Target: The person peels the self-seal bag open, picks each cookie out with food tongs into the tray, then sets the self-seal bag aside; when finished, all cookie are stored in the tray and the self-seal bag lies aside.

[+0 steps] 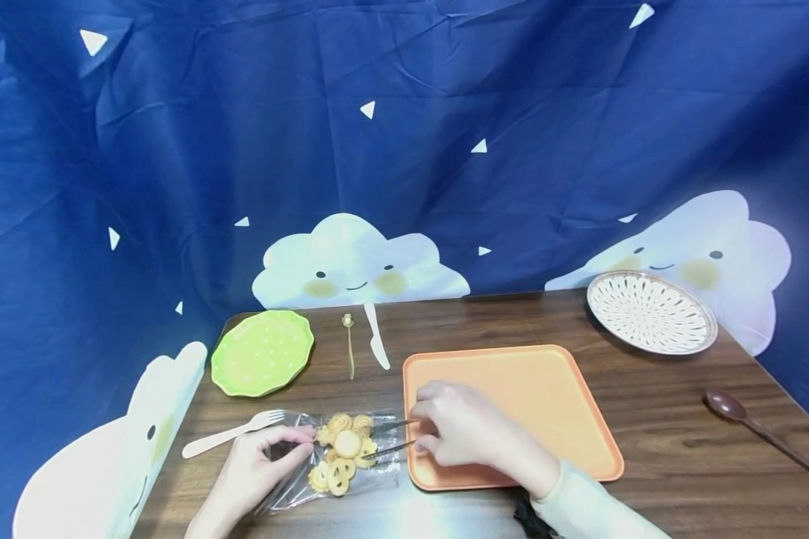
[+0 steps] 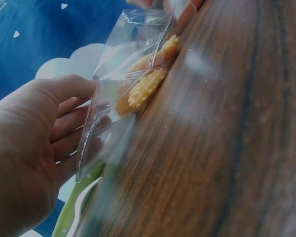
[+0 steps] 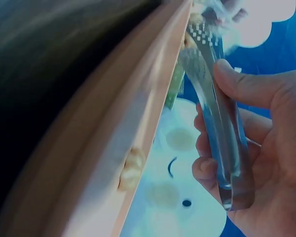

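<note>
Several golden cookies (image 1: 347,444), one of them pretzel-shaped, lie in a clear plastic bag (image 1: 290,490) on the table. My left hand (image 1: 248,466) holds the bag's left edge between thumb and fingers; the left wrist view shows the thumb (image 2: 79,88) in front and the other fingers behind the film. Metal tongs (image 3: 222,123) are gripped in my right hand (image 1: 460,427), above the left part of the orange tray (image 1: 532,397). The tongs' tips stand apart at the cookies' right side. Whether they touch a cookie is hard to tell.
A green plate (image 1: 263,352) stands back left, with a pale fork (image 1: 232,434) before it. A thin gold spoon (image 1: 350,348) and a white knife (image 1: 376,337) lie behind the bag. On the right are a patterned white plate (image 1: 650,313) and a dark brown spoon (image 1: 768,434).
</note>
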Demonstrator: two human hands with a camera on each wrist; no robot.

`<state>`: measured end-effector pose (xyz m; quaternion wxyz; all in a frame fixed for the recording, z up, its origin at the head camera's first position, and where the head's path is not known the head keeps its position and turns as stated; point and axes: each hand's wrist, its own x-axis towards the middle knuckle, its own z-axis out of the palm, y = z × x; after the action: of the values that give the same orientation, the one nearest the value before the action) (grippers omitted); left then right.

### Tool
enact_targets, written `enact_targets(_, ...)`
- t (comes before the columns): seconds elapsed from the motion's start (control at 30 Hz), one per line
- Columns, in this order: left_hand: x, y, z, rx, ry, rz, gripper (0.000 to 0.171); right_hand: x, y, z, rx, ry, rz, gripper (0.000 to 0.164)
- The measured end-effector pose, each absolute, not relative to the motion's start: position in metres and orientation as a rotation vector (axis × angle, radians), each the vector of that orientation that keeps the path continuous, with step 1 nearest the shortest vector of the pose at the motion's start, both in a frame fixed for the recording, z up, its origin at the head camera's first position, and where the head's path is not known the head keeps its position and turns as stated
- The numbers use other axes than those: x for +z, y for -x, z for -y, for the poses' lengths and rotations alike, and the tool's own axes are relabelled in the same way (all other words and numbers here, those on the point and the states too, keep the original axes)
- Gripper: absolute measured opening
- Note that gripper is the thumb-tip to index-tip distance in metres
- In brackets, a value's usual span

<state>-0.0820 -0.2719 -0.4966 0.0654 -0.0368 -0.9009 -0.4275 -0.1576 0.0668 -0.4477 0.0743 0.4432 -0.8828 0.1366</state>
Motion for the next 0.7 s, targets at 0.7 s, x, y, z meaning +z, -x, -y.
enact_targets(0.7, -0.497, 0.081, 0.273, -1.246, 0.101, 2.732, 0.007, -0.442, 0.150, -0.050, 0.389, -1.404, 2.479, 0.022)
